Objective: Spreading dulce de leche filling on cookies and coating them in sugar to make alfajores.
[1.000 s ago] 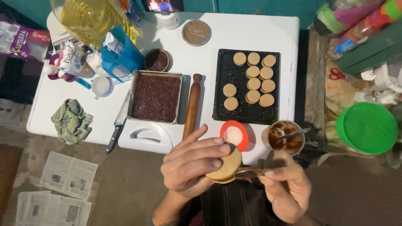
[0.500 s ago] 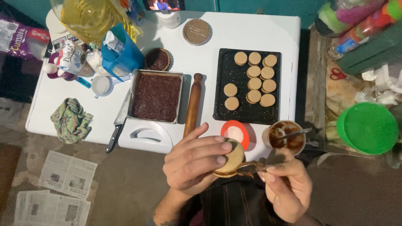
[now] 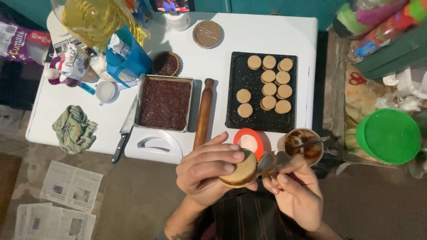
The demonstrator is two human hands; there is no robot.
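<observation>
Since the earlier frame the spoon (image 3: 267, 162) has been drawn off the cookie (image 3: 241, 171) to its right edge. The round, pale, sandwiched cookie is gripped in the curled left hand (image 3: 207, 175), below the table edge. The metal spoon is pinched in the right hand (image 3: 296, 193), near the smeared cup (image 3: 304, 146). Open floor lies leftward.

**Premises: home kitchen, baking in hand**

White bench (image 3: 267, 35) carries rolling pin (image 3: 204, 113), black tray (image 3: 235, 120) of round biscuits (image 3: 269, 89), pan (image 3: 165, 103) of dark filling, oil bottle (image 3: 91, 18), knife (image 3: 124, 133). Newspapers (image 3: 58, 200) lie on bare floor.
</observation>
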